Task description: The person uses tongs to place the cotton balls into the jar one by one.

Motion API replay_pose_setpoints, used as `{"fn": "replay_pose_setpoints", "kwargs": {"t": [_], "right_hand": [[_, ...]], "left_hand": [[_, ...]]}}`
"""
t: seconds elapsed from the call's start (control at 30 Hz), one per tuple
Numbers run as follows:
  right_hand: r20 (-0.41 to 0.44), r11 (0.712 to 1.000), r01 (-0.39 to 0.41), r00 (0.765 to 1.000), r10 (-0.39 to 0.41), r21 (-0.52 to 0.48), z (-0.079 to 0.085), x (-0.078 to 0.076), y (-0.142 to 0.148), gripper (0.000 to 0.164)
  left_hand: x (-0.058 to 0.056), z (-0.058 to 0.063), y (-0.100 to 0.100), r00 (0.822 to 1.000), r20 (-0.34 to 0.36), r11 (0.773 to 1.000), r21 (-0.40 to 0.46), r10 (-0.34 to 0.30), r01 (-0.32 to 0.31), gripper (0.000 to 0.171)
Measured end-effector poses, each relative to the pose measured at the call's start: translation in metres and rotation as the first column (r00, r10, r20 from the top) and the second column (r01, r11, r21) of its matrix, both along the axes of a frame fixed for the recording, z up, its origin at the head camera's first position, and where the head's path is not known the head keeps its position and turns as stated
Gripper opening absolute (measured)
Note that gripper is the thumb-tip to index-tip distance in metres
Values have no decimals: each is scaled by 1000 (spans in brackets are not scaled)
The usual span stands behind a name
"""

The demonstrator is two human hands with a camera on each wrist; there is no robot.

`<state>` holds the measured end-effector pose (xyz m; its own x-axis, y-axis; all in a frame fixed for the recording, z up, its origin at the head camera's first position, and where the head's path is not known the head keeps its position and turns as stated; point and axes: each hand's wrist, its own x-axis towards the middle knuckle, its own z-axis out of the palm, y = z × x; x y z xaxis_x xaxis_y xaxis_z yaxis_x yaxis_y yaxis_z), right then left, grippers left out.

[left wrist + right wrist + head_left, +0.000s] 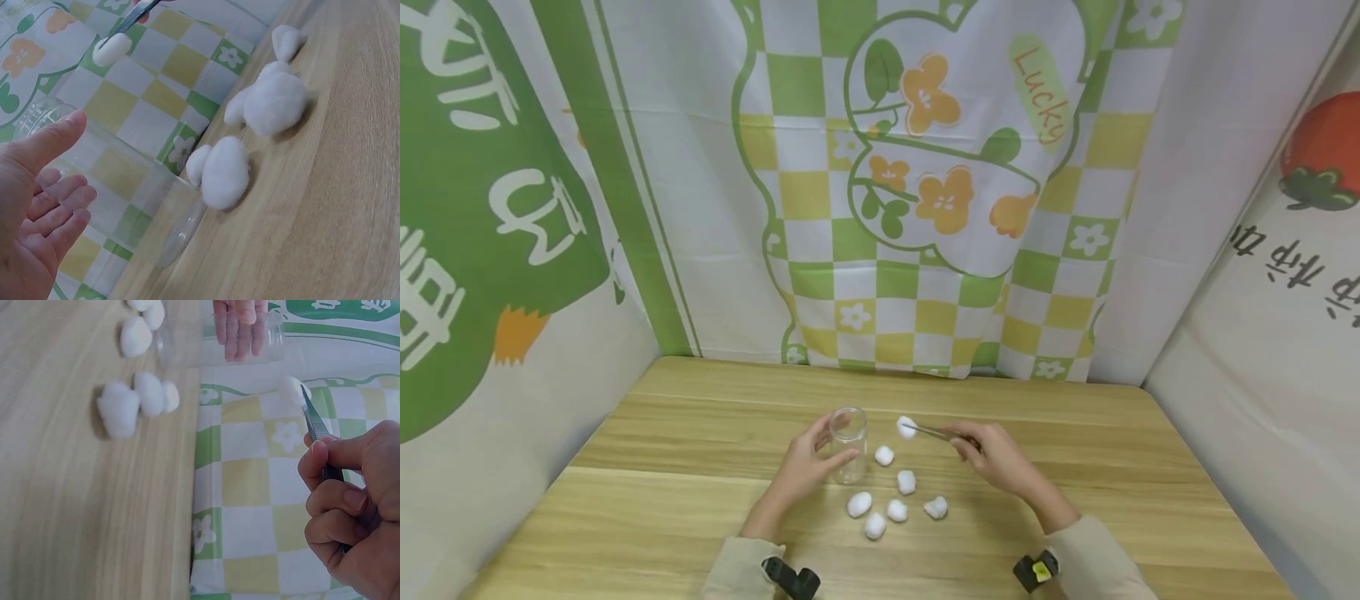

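Note:
A clear, lidless jar [848, 471] stands upright on the table. My left hand [811, 458] holds its side, thumb and fingers spread around it; in the left wrist view the thumb [53, 140] lies near the jar's rim. Pinched in my right hand [996, 458] are dark metal tweezers [314, 419]. Their tips grip a white cotton ball [907, 427], raised to the right of the jar's mouth. Several more cotton balls lie loose on the table, among them one close to the jar [883, 456] and an oval one [226, 173] by its base.
The wooden table [685, 483] ends at a hanging checked cloth [895, 317] at the back. Printed cloths also hang at the left and right sides. The loose cotton balls lie between the forearms. A black wrist camera [1036, 571] sits on the right wrist.

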<state>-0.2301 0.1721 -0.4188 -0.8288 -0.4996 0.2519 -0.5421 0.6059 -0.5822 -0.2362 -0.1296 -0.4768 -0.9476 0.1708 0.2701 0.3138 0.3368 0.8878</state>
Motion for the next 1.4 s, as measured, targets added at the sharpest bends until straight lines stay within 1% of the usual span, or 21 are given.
{"fn": "replay_pose_setpoints", "kwargs": {"t": [0.17, 0.4, 0.53, 0.83, 1.2, 1.4], "right_hand": [[-20, 1000, 4, 1000, -4, 7, 6, -1, -8, 27], [-30, 1000, -14, 999, 14, 8, 13, -1, -19, 28], [-34, 1000, -12, 999, 13, 12, 15, 0, -23, 28], [-74, 1000, -24, 997, 25, 14, 22, -1, -34, 27], [-91, 999, -52, 995, 51, -7, 25, -1, -48, 27], [-110, 998, -60, 992, 59, -7, 23, -5, -56, 27]], "left_hand": [[-1, 0, 0, 1000, 1, 1000, 1, 11, -11, 61], [-1, -1, 0, 1000, 1, 1000, -7, 5, -5, 60], [-1, -1, 0, 1000, 13, 1000, 6, 5, -5, 61], [-1, -1, 1, 1000, 12, 1000, 19, 8, -8, 60], [-1, 0, 3, 1000, 16, 1000, 13, 27, -27, 62], [-1, 0, 2, 999, 28, 999, 15, 35, -36, 63]]}}
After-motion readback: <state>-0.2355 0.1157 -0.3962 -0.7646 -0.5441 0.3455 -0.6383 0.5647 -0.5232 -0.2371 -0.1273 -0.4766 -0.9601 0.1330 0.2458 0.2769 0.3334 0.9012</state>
